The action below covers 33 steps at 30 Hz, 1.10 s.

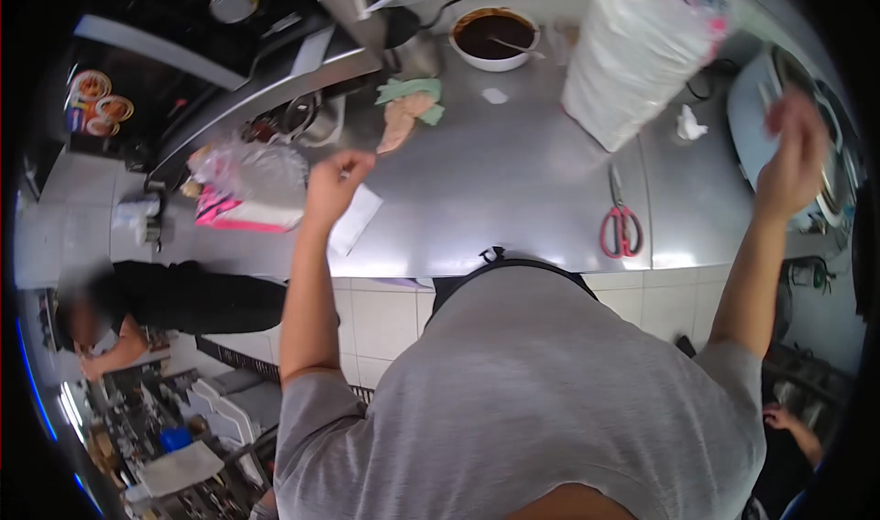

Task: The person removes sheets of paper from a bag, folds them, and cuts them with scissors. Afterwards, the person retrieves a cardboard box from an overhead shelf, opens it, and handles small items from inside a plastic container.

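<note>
In the head view, our left hand (pixel 337 181) is above the desk (pixel 495 186), near a white paper (pixel 357 219) and a clear plastic bag (pixel 264 170). Its fingers curl in, but we cannot tell if that grip pinches anything. Our right hand (pixel 796 158) is up by the pale blue tub (pixel 749 121), over on our right side. It is a blur, so we cannot tell if this grip is wide or narrow, or if it touches the tub. To reach well, we think we should go slowly and watch out for the scissors (pixel 620 206) on the desk. Our right hand hides part of the tub, and what is inside the bag is hard to make out.
</note>
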### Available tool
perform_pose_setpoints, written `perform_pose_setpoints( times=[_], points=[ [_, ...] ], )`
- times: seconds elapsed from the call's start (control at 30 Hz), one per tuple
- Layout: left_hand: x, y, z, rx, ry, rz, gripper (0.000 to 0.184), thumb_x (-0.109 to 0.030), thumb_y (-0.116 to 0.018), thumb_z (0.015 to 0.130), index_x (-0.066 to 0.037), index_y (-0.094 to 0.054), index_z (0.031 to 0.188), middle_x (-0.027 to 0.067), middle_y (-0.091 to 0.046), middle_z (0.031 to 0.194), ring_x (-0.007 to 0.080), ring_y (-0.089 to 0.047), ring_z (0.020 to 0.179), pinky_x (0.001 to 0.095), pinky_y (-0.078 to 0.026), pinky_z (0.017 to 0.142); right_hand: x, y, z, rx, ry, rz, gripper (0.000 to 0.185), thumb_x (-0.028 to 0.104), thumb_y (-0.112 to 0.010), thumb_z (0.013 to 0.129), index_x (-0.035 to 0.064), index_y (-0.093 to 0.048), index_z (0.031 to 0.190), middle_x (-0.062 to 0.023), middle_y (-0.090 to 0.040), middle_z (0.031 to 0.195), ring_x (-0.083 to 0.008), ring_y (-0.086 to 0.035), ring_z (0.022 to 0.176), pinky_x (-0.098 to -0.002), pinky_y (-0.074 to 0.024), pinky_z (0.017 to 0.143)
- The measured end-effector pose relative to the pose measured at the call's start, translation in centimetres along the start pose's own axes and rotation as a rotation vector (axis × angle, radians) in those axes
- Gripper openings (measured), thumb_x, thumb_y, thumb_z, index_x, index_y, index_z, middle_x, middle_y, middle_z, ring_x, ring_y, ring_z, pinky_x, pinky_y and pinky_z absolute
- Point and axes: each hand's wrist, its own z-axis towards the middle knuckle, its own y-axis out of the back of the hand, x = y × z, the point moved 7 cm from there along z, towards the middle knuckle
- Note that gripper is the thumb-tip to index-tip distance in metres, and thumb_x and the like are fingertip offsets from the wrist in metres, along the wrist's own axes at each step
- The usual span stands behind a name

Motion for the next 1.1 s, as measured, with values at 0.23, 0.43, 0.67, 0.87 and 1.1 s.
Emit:
perform_pose_setpoints(
  times=[0.23,0.43,0.67,0.87,1.1],
  points=[
    [11.4,-9.8,-7.8,-0.024,0.265,0.578,0.046,-0.028,-0.068,0.08,-0.008,-0.061,0.121,0.0192,-0.053,0.121,0.0365,-0.05,0.112,0.043,-0.046,0.092,-14.5,-6.3,-31.4,0.858,-0.238,-0.648,0.062,0.022,-0.072,0.076,-0.0035,-0.048,0.127,-0.026,-0.043,0.134,-0.0405,-0.042,0.123,-0.0468,-0.035,0.102],
    [5.8,-14.4,-3.7,-0.105,0.05,0.388,0.025,-0.016,-0.064,0.08,-0.002,-0.066,0.101,0.0165,-0.06,0.102,0.032,-0.06,0.092,0.042,-0.05,0.076,-9.5,-14.1,-31.5,0.762,-0.064,-0.657,0.061,0.013,-0.063,0.08,-0.0003,-0.04,0.135,-0.021,-0.032,0.145,-0.0413,-0.031,0.132,-0.0506,-0.0273,0.107],
    [14.1,-13.4,-1.8,0.124,0.513,-0.396,0.021,-0.018,-0.065,0.088,0.001,-0.066,0.095,0.0089,-0.066,0.092,0.0155,-0.063,0.08,0.0294,-0.053,0.071,-5.3,-20.3,-29.3,0.698,-0.193,-0.41,0.044,0.013,-0.063,0.081,0.0005,-0.055,0.122,-0.0186,-0.055,0.125,-0.0337,-0.052,0.115,-0.0394,-0.0421,0.096],
    [14.7,-12.8,-3.1,0.114,0.477,-0.847,0.022,-0.016,-0.064,0.09,0.003,-0.063,0.101,0.0091,-0.066,0.095,0.0186,-0.065,0.091,0.0305,-0.053,0.079,-3.1,-32.9,-37.9,0.916,-0.978,0.373,0.039,0.023,-0.073,0.079,-0.0012,-0.063,0.108,-0.0129,-0.068,0.09,-0.0178,-0.066,0.075,-0.0285,-0.053,0.066],
    [13.6,-12.5,-3.1,0.02,0.203,-0.45,0.026,-0.019,-0.071,0.083,-0.001,-0.061,0.098,0.0076,-0.064,0.094,0.0183,-0.064,0.085,0.0297,-0.052,0.075,-3.5,-37.0,-39.5,0.727,-1.17,0.314,0.031,0.017,-0.065,0.085,-0.0021,-0.057,0.108,-0.0104,-0.062,0.088,-0.0177,-0.063,0.069,-0.0292,-0.0522,0.058]
  ],
)
